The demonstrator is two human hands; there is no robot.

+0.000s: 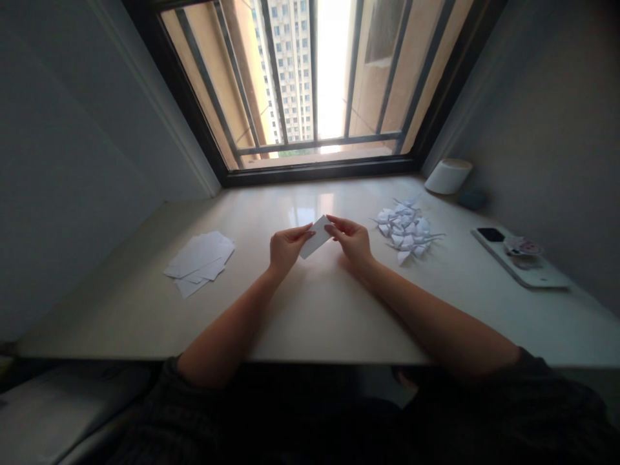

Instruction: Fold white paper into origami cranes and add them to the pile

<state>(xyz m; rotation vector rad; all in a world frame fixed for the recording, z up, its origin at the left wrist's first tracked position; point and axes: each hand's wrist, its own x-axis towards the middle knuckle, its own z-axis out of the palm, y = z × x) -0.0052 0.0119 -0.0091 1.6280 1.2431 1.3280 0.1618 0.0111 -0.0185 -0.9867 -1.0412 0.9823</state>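
Note:
Between my two hands, above the middle of the white tabletop (310, 323), is a small white piece of paper (316, 239), held at a slant. My left hand (287, 248) pinches its left edge between thumb and fingers. At the upper right end, my right hand (352, 239) grips it the same way. Off to the left lies a loose stack of white paper sheets (201, 258). Right of my right hand is a heap of folded white paper pieces (407, 229), several with thin pointed ends.
A phone (523, 258) with a round grip on its back lies at the right. Behind it stand a white cylindrical object (448, 176) and a small dark object (472, 199) by the wall. A barred window (314, 171) closes off the far side.

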